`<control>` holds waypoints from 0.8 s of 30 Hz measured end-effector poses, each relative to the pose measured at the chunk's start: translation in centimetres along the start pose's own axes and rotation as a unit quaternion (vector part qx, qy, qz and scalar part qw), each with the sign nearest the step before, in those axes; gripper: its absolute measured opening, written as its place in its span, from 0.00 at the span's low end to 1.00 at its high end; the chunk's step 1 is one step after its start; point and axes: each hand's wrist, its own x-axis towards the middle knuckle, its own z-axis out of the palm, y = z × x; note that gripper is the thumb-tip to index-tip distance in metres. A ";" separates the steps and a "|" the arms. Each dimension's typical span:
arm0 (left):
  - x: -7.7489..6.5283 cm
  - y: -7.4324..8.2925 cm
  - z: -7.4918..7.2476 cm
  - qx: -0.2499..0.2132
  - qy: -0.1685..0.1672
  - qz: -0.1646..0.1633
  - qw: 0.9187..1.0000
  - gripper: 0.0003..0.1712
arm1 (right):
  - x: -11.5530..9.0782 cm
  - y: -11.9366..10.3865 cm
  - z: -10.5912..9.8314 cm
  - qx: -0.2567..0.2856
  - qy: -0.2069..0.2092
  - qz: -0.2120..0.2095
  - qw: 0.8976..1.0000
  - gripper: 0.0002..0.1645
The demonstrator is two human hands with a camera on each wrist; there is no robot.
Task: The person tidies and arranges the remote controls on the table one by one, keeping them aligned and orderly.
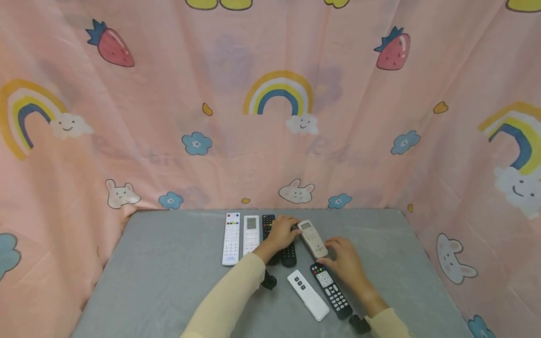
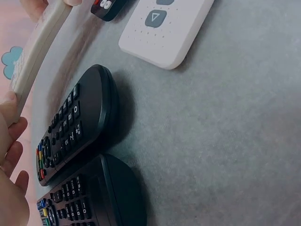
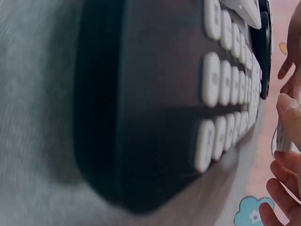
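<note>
Curtain [image 1: 160, 94]: is displaying cartoon prints on pink. Table [image 1: 160, 263]: is showing grey. Held remote [image 1: 312, 239]: is showing beige.

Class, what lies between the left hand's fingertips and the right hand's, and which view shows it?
The beige remote lies there, held near its far end by the left hand and near its close end by the right hand; the head view shows this.
</note>
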 end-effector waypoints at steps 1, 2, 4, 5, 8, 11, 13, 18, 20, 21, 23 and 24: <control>0.0 0.0 0.0 -0.009 0.002 -0.002 1.000 0.22 | 0.0 -0.1 0.1 -0.001 0.004 -0.001 1.000 0.32; 0.0 -0.1 -0.1 -0.019 0.006 -0.003 1.000 0.22 | 0.0 -0.3 0.2 -0.004 0.008 -0.004 1.000 0.32; 0.0 -0.2 -0.1 -0.034 0.011 -0.005 0.999 0.22 | 0.0 -0.5 0.4 -0.009 0.014 -0.009 1.000 0.32; 0.0 -0.2 -0.1 -0.039 0.013 -0.006 0.999 0.22 | 0.0 -0.6 0.5 -0.013 0.015 -0.012 1.000 0.32; 0.0 -0.4 -0.1 -0.041 0.014 -0.013 0.999 0.22 | 0.0 -0.9 0.7 -0.019 0.017 -0.011 1.000 0.32; -0.1 -0.5 0.0 -0.040 0.010 -0.018 0.999 0.23 | -0.1 -1.1 0.8 -0.022 0.017 -0.009 1.000 0.32; -0.1 -0.5 -0.1 -0.041 0.008 -0.020 0.999 0.23 | -0.1 -1.1 0.8 -0.024 0.018 -0.013 0.999 0.31; -0.2 -0.6 -0.2 -0.034 0.004 -0.022 0.999 0.23 | -0.1 -1.3 1.0 -0.031 0.014 -0.021 0.999 0.28; -0.1 -0.6 -0.1 -0.034 0.006 -0.021 0.999 0.23 | -0.1 -1.3 1.1 -0.032 0.011 -0.018 0.999 0.28; -0.1 -0.6 -0.1 -0.035 0.007 -0.022 0.999 0.23 | -0.1 -1.3 1.1 -0.034 0.011 -0.015 0.999 0.27; -0.1 -0.6 0.0 -0.041 0.012 -0.021 0.999 0.22 | -0.1 -1.5 1.2 -0.036 0.012 -0.012 0.999 0.27; 0.0 -0.6 0.0 -0.045 0.015 -0.021 0.999 0.22 | 0.0 -1.5 1.2 -0.036 0.013 -0.010 0.999 0.27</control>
